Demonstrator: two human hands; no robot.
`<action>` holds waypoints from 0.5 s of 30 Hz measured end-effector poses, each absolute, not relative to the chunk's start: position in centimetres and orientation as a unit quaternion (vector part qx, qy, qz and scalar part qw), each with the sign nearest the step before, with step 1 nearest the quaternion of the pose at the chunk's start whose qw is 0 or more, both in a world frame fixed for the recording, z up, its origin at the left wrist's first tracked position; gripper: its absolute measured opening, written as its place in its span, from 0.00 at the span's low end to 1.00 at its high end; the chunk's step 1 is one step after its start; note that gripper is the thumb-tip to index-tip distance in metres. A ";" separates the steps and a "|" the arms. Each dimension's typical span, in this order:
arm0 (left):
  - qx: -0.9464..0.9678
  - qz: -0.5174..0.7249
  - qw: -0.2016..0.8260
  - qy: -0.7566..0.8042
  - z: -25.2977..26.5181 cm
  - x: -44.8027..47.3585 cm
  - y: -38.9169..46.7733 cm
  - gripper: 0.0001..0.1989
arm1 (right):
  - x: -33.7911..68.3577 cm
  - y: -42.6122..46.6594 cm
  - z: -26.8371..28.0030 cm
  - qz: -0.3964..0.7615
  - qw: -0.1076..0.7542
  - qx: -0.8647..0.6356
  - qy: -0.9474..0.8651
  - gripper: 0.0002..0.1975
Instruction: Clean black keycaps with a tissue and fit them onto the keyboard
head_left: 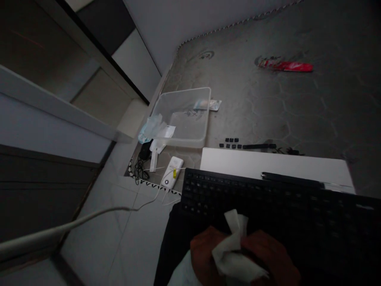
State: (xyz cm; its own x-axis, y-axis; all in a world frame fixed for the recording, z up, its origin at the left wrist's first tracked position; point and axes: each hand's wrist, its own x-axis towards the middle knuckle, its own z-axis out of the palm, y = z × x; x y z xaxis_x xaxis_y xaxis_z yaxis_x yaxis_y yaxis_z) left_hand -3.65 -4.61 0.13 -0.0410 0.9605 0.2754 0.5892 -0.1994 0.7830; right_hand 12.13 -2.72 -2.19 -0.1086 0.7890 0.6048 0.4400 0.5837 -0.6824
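Note:
Both hands are low in the frame, over the near edge of a black keyboard (256,194). A crumpled white tissue (230,250) is bunched between them. My left hand (205,250) has its fingers curled around the tissue's left side. My right hand (269,252) closes on its right side, and the fingertips are dark and partly hidden. The keyboard lies tilted across my dark-clothed lap, its right part lost in shadow. Just beyond it, a slim black stick-like tool (291,180) rests on a white flat box or board (238,161).
Several loose black keycaps (231,140) and a long black key (256,146) lie on the grey mat (238,67). A clear plastic bin (190,143), a white power bank (172,172) with cables and a red brush-like object (290,66) are farther off. Cabinets stand left.

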 end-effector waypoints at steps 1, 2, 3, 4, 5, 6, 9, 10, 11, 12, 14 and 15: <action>0.650 0.416 0.218 0.597 0.3 -3.6 -4.5 0.16 | 11.9 -2.6 -2.0 0.171 0.519 -0.422 -0.724 0.17; 0.645 0.417 0.212 0.604 0.5 -3.5 -4.4 0.15 | 11.7 -2.4 -1.7 0.171 0.522 -0.425 -0.720 0.16; 0.642 0.417 0.206 0.609 0.5 -3.5 -4.3 0.15 | 11.5 -2.3 -1.5 0.168 0.525 -0.428 -0.716 0.16; 0.643 0.418 0.201 0.610 0.5 -3.4 -4.3 0.15 | 11.4 -2.2 -1.3 0.162 0.527 -0.429 -0.716 0.15; 0.648 0.420 0.199 0.603 0.4 -3.4 -4.3 0.15 | 11.3 -2.1 -1.3 0.157 0.524 -0.430 -0.718 0.15; 0.657 0.422 0.198 0.592 0.3 -3.4 -4.3 0.15 | 11.3 -2.1 -1.3 0.153 0.520 -0.429 -0.722 0.14; 0.669 0.438 0.207 0.563 0.0 -3.4 -4.2 0.16 | 11.2 -2.1 -1.8 0.134 0.509 -0.442 -0.726 0.13; 0.670 0.442 0.208 0.559 0.0 -3.4 -4.1 0.16 | 11.2 -2.2 -2.1 0.125 0.506 -0.455 -0.722 0.13; 0.671 0.446 0.201 0.558 0.0 -3.4 -4.1 0.16 | 11.2 -2.2 -2.3 0.116 0.504 -0.464 -0.719 0.13; 0.674 0.447 0.190 0.556 0.0 -3.3 -4.0 0.16 | 11.1 -2.3 -2.5 0.111 0.504 -0.470 -0.717 0.13; 0.680 0.447 0.169 0.556 -0.1 -3.1 -4.0 0.15 | 11.0 -2.4 -2.7 0.122 0.506 -0.469 -0.714 0.14; 0.676 0.447 0.168 0.561 -0.3 -3.1 -4.1 0.15 | 10.9 -2.5 -2.7 0.134 0.508 -0.464 -0.713 0.14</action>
State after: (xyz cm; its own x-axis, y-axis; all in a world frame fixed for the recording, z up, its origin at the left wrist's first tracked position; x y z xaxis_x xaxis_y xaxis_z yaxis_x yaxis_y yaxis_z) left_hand -3.07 -4.07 -0.26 -0.0300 0.9092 0.4153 0.6082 -0.3131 0.7294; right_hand 10.93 -2.50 -2.65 -0.0539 0.7976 0.6008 0.5255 0.5343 -0.6621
